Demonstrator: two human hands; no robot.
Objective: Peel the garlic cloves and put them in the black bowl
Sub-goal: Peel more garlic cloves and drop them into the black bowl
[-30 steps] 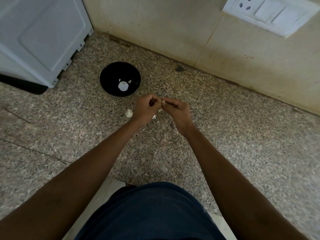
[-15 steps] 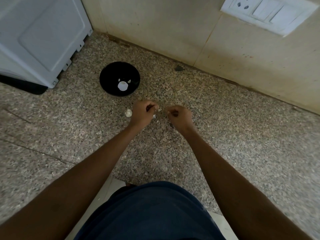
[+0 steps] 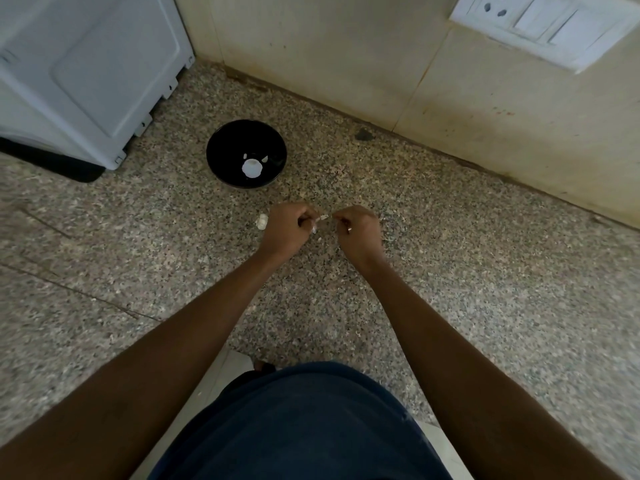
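The black bowl (image 3: 246, 154) stands on the speckled stone counter, holding a white piece (image 3: 252, 167) and small pale bits at its bottom. Below and right of it, my left hand (image 3: 285, 227) is closed around a garlic clove (image 3: 320, 218) whose pale tip and skin show between my two hands. My right hand (image 3: 356, 232) pinches the skin at that tip, fingers curled, a ring visible. Another pale garlic piece (image 3: 262, 221) lies on the counter just left of my left hand. Most of the held clove is hidden by my fingers.
A white appliance (image 3: 86, 71) stands at the back left on a dark base. The tiled wall (image 3: 346, 57) runs along the back, with a switch-and-socket plate (image 3: 540, 26) at top right. Small skin scraps (image 3: 320, 239) lie under my hands.
Both hands dropped slightly toward the counter and drew a little apart; the right fingers curled from extended into a pinch at the clove's tip. The bowl has not moved.
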